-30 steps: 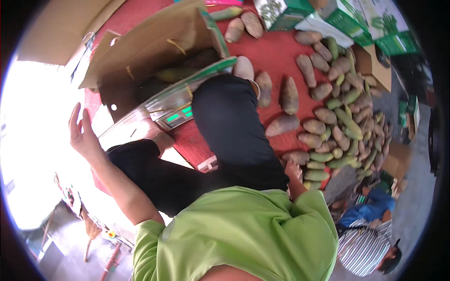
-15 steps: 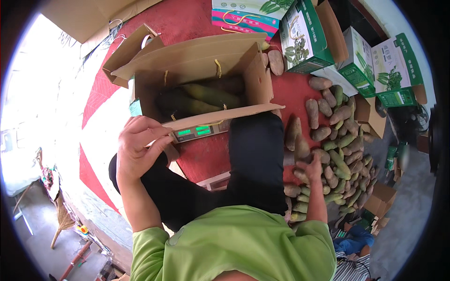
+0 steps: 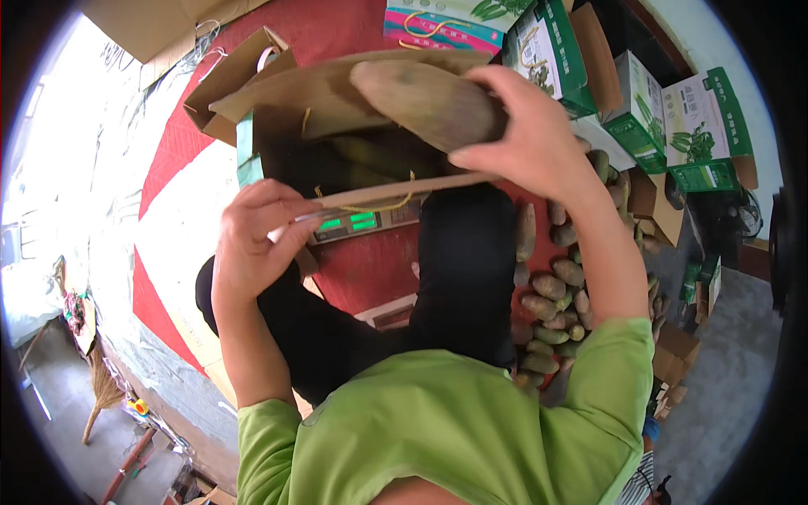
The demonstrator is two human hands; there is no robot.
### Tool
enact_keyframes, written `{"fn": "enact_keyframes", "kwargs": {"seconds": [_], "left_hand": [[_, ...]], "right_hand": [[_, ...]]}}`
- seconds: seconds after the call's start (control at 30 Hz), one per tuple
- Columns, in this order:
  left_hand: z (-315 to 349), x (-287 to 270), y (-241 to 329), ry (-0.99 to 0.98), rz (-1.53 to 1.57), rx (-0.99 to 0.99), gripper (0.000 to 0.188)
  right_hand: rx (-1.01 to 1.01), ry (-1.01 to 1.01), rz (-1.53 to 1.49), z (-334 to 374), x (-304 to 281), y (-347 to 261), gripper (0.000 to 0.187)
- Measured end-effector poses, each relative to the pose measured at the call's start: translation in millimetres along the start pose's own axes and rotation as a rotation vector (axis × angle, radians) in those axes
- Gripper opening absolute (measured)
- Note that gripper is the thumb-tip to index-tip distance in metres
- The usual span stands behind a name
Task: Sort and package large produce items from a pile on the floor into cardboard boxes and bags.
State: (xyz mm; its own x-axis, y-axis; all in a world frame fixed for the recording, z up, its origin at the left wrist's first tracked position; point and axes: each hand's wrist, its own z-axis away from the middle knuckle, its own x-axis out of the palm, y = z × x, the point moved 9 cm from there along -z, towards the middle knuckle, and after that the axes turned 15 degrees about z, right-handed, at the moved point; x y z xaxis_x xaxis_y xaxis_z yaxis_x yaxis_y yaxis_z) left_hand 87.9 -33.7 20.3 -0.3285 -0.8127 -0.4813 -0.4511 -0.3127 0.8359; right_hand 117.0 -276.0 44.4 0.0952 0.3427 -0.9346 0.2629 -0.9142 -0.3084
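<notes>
My right hand (image 3: 534,135) is closed round the thick end of a long radish (image 3: 425,101), brownish green and earthy. It holds the radish tilted above the right side of an open cardboard box (image 3: 261,139). Inside the box lie several green radishes (image 3: 362,156), partly in shadow. My left hand (image 3: 265,223) pinches the near flap (image 3: 379,195) at its left end, where a yellow cord handle (image 3: 383,204) hangs. Below that flap shows a scale (image 3: 370,223) with lit green digits; the box seems to stand on it.
A pile of radishes (image 3: 551,290) covers the red surface and floor on my right. Green and white cartons (image 3: 703,126) stand at the far right, a pink and blue box (image 3: 438,32) at the back. A straw broom (image 3: 103,387) leans at the lower left.
My right hand has lifted a radish from the pile on the right and carried it up and left over the box. My left hand keeps its pinch on the flap.
</notes>
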Motion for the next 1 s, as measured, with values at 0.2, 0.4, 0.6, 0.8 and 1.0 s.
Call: {"fn": "enact_keyframes", "kwargs": {"seconds": [0.2,0.4,0.6,0.8,1.0], "left_hand": [[-3,-2,-5,0.035,0.028,-0.047,0.013],[2,-16,-10,0.138,-0.010,-0.098,0.016],[7,-27,-14,0.273,0.005,-0.074,0.015],[5,-30,-15,0.324,0.015,-0.015,0.015],[6,-32,-24,0.366,0.012,-0.029,0.015]], "right_hand": [[0.013,-0.303,0.358,-29,86,3,0.060],[-0.033,0.085,0.122,-24,46,7,0.046],[0.362,0.391,-0.475,59,13,91,0.032],[0.749,0.167,-0.316,213,115,164,0.019],[0.754,-0.276,-0.098,340,246,143,0.020]]}}
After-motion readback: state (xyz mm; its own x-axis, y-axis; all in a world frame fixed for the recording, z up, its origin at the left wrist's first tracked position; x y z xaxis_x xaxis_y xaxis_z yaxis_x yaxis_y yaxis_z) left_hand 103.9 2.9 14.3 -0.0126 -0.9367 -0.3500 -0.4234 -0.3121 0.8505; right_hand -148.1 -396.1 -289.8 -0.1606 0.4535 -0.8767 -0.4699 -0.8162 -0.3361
